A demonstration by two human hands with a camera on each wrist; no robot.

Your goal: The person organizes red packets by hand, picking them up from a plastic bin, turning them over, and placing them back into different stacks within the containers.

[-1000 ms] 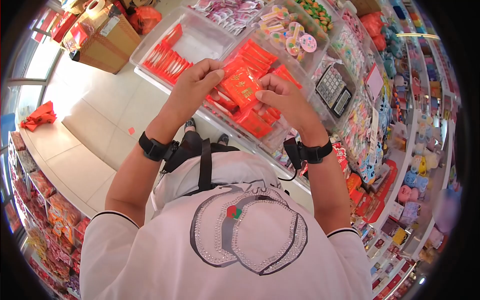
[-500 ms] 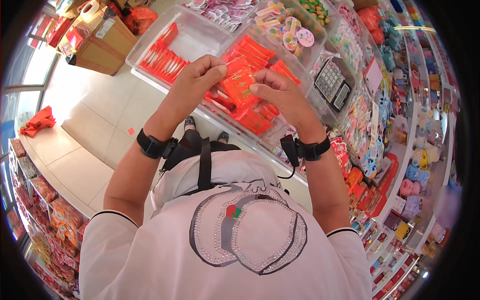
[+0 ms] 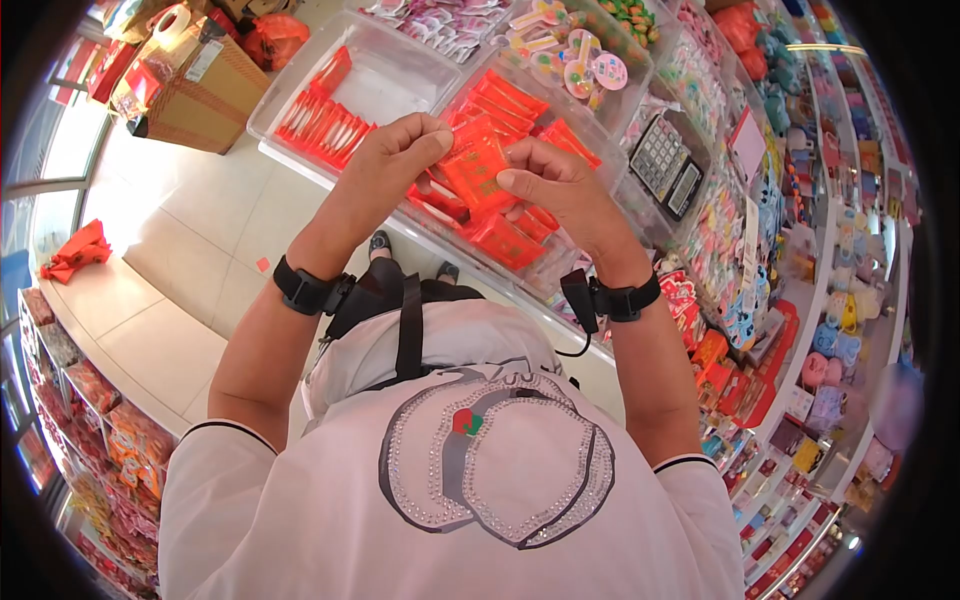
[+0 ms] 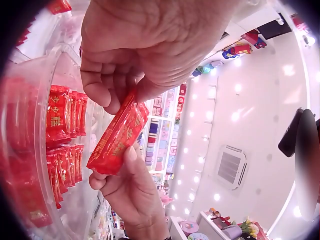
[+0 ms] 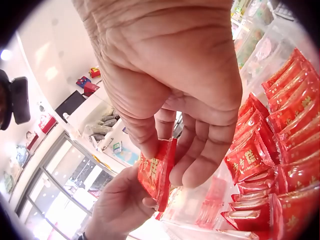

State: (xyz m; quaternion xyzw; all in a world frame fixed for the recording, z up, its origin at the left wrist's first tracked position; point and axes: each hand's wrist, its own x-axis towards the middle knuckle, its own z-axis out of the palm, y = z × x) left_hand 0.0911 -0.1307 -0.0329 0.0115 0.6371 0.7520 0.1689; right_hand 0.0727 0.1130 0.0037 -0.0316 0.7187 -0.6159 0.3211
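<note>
Two hands show in my head view: the left hand (image 3: 395, 160) pinches one side of a red packet (image 3: 476, 168) with gold lettering, the right hand (image 3: 565, 188) the opposite side. I see it held over a clear bin (image 3: 548, 282) of similar packets (image 3: 503, 243), near a calculator (image 3: 664, 166)

Working from the held packet (image 3: 477, 165), I have a bare stretch of clear bin (image 3: 398, 80) up and left of it in the head view, where a hand could dip in. A divider (image 3: 455, 88) stands between that stretch and the packet, and a row of sachets (image 3: 322, 122) fills the bin's side to the packet's left. Crowded sachets (image 3: 506, 242) lie just toward the body from it. The left hand (image 3: 397, 155) and right hand (image 3: 565, 190) block its two sides; a calculator (image 3: 665, 167) sits farther right.
</note>
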